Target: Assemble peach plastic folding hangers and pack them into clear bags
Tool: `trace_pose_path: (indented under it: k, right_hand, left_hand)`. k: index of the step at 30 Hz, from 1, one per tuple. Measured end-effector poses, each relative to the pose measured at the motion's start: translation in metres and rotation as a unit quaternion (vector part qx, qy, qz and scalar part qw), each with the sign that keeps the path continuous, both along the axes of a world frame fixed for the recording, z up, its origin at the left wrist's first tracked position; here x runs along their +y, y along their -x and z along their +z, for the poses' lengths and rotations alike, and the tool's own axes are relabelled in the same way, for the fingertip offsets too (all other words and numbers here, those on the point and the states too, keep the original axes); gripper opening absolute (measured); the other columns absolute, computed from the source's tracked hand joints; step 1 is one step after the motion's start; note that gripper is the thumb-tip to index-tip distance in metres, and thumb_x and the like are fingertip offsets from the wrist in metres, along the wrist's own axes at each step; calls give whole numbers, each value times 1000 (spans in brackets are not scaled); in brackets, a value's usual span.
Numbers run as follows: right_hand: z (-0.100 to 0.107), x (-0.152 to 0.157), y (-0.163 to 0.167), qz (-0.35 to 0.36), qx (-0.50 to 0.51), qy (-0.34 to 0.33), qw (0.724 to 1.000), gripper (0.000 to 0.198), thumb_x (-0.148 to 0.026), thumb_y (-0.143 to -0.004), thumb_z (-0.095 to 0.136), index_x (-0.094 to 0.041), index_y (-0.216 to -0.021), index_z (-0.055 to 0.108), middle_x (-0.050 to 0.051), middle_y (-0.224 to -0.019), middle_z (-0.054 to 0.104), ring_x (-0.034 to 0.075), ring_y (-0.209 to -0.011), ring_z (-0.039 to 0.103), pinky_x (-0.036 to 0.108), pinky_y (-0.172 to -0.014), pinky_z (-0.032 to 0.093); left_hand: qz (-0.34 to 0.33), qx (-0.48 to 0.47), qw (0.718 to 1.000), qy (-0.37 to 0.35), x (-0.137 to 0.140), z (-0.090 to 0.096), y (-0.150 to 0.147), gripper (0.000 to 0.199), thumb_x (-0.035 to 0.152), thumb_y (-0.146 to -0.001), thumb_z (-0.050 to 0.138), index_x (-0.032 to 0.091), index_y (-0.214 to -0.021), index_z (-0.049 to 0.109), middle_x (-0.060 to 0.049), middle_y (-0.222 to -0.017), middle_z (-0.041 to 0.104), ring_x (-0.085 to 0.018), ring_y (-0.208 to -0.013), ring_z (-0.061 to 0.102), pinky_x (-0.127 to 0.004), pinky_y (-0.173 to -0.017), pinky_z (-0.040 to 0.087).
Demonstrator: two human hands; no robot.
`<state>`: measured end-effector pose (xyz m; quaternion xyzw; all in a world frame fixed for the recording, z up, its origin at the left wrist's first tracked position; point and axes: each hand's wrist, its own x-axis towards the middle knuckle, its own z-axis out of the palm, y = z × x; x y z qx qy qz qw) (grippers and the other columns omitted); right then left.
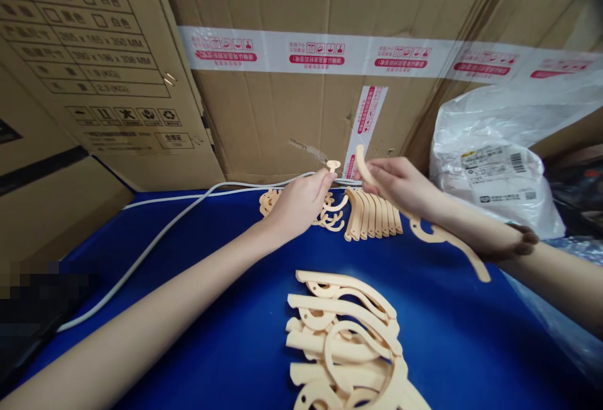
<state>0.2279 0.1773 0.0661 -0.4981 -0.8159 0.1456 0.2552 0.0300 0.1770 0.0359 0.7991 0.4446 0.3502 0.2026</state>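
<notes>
My left hand (301, 206) is closed on a small beige hook piece (333, 164), whose flat rounded end sticks up past the fingertips. My right hand (400, 185) grips a long curved beige hanger arm (459, 250); one end rises above the fingers and the other runs out beneath the wrist. Behind the hands, several matching hanger arms (374, 215) stand side by side in a row. Loose curved hook pieces (333, 223) lie left of that row, partly hidden by my left hand. Nearer me is a stack of folded beige hangers (348, 341), cut off by the lower edge.
A blue surface (226, 309) carries everything. Cardboard boxes (264, 115) wall off the back and left. A white cable (155, 253) curves along the left and back edge. At the right sits a white plastic bag (494, 165) with a label.
</notes>
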Motion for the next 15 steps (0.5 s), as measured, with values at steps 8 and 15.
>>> trace_pose_path:
  k: [8,15]
  right_hand:
    - [12,-5,-3,-94,354,91,926,19,-27,-92,36,-19,-101,51,7,-84,67,13,-56,56,25,-48,42]
    - [10,-2,-21,-87,194,-142,967,15,-26,-81,60,-18,-93,56,9,-96,69,21,-85,66,32,-72,50]
  left_hand:
    - [39,-30,991,123,9,1,-3,37,50,-88,54,17,-73,60,-7,-73,62,-26,-90,60,-31,-74,41]
    - [-76,-177,927,323,-8,28,7,24,28,-96,41,14,-88,58,-9,-87,67,-11,-65,61,-24,-60,49]
